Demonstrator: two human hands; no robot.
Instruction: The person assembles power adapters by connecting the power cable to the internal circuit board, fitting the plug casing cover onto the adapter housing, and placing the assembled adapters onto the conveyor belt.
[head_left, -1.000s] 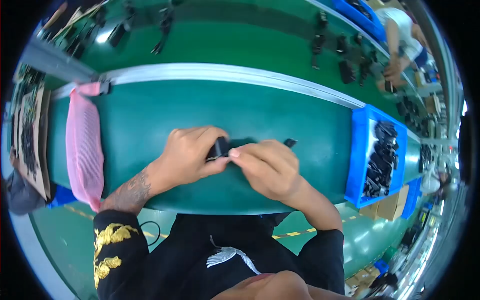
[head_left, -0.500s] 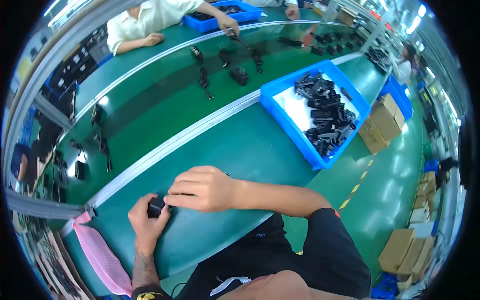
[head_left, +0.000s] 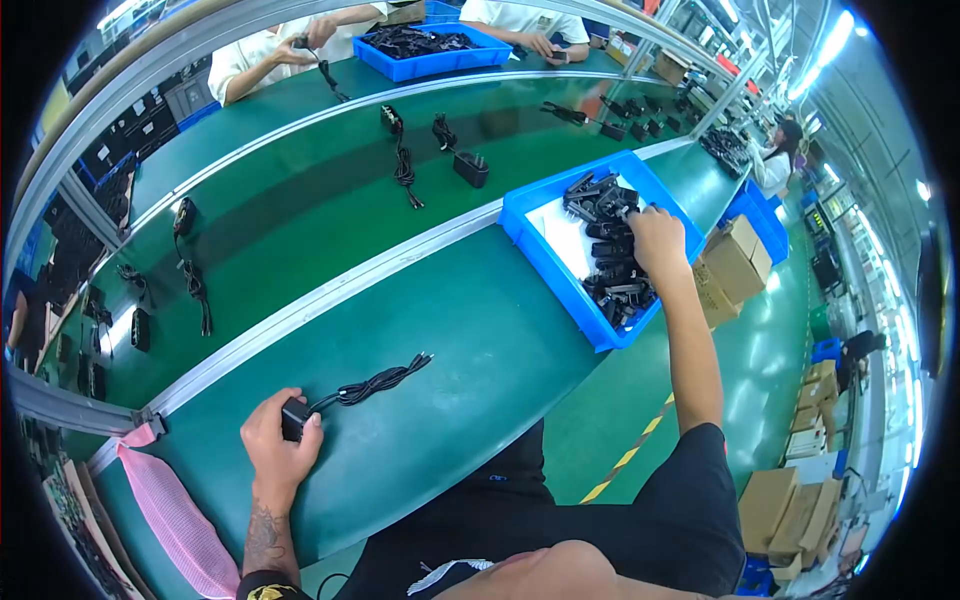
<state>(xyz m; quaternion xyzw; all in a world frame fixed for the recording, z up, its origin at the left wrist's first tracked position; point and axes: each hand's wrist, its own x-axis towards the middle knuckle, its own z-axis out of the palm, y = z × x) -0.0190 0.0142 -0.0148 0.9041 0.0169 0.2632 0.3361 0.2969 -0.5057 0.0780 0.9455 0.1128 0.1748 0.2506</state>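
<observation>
"Right hand [head_left: 658,240] is now reaching into the blue tray [head_left: 568,290], away from the black power adapter [head_left: 293,418], beside which it was working half a second ago."

"And what are you seeing the left hand [head_left: 275,440] doing?"

"I'm watching its fingers wrapping round the adapter, holding it at the left part of the green desk [head_left: 470,310]. Its bundled black cable [head_left: 375,383] is now lying uncovered, stretching rightward across the surface."

"How are the right hand's fingers looking?"

"They're bending down among the small black plastic parts [head_left: 612,262]; I'm not managing to tell whether they're gripping one."

"Anything lying nearby?"

"I'm seeing a pink mesh pouch [head_left: 175,515] lying along the desk's left edge."
</observation>
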